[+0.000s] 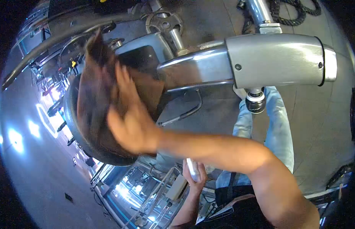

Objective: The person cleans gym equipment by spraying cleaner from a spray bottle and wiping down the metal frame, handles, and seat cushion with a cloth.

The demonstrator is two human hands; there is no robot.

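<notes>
A dark brown cloth [99, 91] lies draped over a rounded black padded seat [72, 110] of a gym machine. My right hand [133, 122] reaches across from the right and lies flat against the cloth, fingers stretched out and somewhat blurred by motion. Lower down, below my right forearm, my left hand [194, 175] is closed around a white bottle-like object [192, 168]. Its upper end is partly hidden behind the forearm.
A thick silver machine frame [277, 61] runs from the pad to the right, with a black knob [256, 104] underneath. A weight plate [164, 23] and a black rope [296, 15] are at the top. My legs [278, 122] stand beneath the frame.
</notes>
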